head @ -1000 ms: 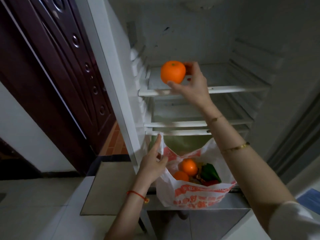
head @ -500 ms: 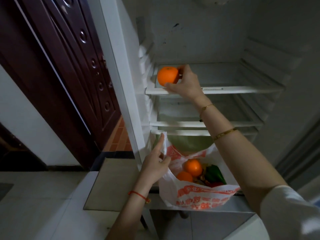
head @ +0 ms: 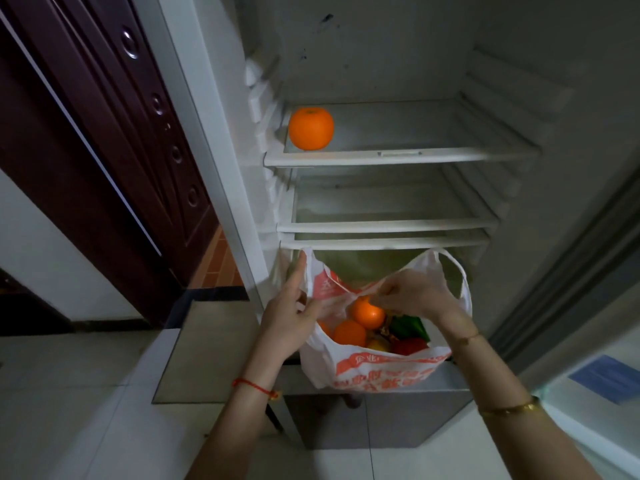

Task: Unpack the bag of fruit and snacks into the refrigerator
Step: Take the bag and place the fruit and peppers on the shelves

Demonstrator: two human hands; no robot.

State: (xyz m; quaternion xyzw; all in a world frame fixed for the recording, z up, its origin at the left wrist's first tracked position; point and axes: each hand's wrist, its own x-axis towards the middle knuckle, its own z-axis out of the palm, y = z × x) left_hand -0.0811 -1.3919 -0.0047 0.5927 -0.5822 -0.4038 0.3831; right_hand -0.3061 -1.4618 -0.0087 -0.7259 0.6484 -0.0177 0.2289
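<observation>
A thin, crinkled white-and-red plastic bag is catching dull light; a smooth matt orange is sitting on a white-rimmed glass shelf, beside a glossy dark carved wooden door.

You are looking at a dim, flat-lit scene with a grey-blue cast and no glare. The brightest patches are the floor tiles at lower left and the front edge of the top shelf. The refrigerator interior fades into murky shadow above. Your wide lens bows the dark door and stretches the corners. Fine detail is soft, with grain throughout.
</observation>
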